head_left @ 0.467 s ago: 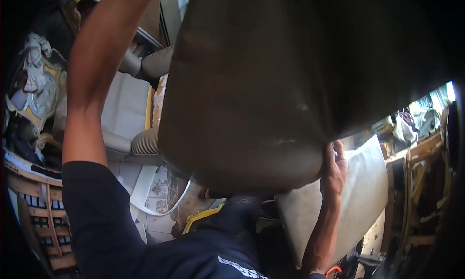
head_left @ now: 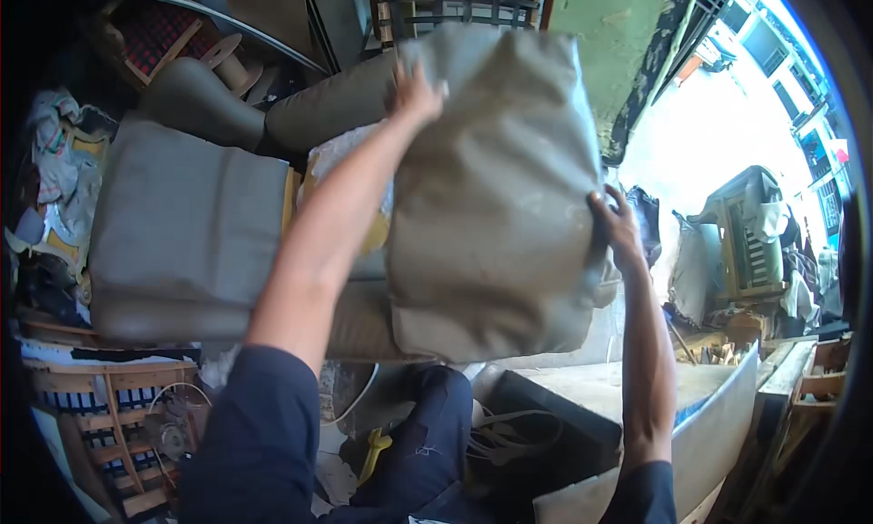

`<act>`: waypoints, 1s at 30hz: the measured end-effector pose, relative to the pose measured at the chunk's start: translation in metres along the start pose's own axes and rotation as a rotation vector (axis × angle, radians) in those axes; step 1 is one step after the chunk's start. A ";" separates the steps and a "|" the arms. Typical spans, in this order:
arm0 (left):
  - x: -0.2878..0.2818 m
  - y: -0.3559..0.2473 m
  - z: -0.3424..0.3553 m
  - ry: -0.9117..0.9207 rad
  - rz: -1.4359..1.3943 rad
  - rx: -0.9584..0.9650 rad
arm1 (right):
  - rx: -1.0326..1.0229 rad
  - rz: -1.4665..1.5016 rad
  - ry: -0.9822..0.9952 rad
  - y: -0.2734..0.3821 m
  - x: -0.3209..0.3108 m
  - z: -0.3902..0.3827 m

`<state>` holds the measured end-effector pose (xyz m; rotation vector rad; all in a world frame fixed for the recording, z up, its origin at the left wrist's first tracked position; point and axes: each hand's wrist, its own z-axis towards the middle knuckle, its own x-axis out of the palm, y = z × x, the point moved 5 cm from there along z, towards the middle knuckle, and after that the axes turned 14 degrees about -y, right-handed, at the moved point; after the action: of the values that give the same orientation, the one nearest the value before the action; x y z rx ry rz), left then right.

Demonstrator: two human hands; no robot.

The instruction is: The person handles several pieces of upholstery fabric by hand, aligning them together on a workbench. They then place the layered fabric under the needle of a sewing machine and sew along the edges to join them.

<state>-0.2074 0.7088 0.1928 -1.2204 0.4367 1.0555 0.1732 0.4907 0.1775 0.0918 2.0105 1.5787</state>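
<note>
A grey-brown leather-like seat cushion point(head_left: 496, 215) with a creased cover lies at the right end of a matching sofa. My left hand point(head_left: 418, 96) is at the cushion's far left corner, somewhat blurred, with its fingers spread apart. Along the right edge, my right hand point(head_left: 618, 219) grips the cushion's side. Left of it, a second grey seat cushion point(head_left: 191, 224) rests on the sofa. Between the two, yellow foam and white padding point(head_left: 346, 160) show. The sofa's padded backrest point(head_left: 332, 105) runs behind them.
A pale board point(head_left: 655, 478) leans at the lower right beside a work surface point(head_left: 627, 383). Wooden slatted frames point(head_left: 118, 424) stand at the lower left. A yellow tool-like object point(head_left: 373, 456) is near my leg. A green panel point(head_left: 605, 60) stands behind the sofa.
The cushion, held up close before me, has come down and away onto the sofa. My left arm has lowered from overhead, and my right hand has moved farther forward along its edge.
</note>
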 end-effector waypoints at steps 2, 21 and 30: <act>0.074 0.049 -0.089 0.364 0.008 -0.140 | 0.151 -0.092 0.041 -0.069 0.028 0.045; 0.162 0.205 -0.148 -0.172 -0.311 -0.413 | -0.005 -0.281 -0.153 -0.085 0.133 0.110; 0.180 0.215 -0.155 0.009 -0.302 -0.468 | 0.056 -0.483 -0.136 -0.144 0.134 0.114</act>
<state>-0.2614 0.6376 -0.1153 -1.6461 0.0011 0.9142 0.1572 0.5988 -0.0217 -0.2422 1.7992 1.1772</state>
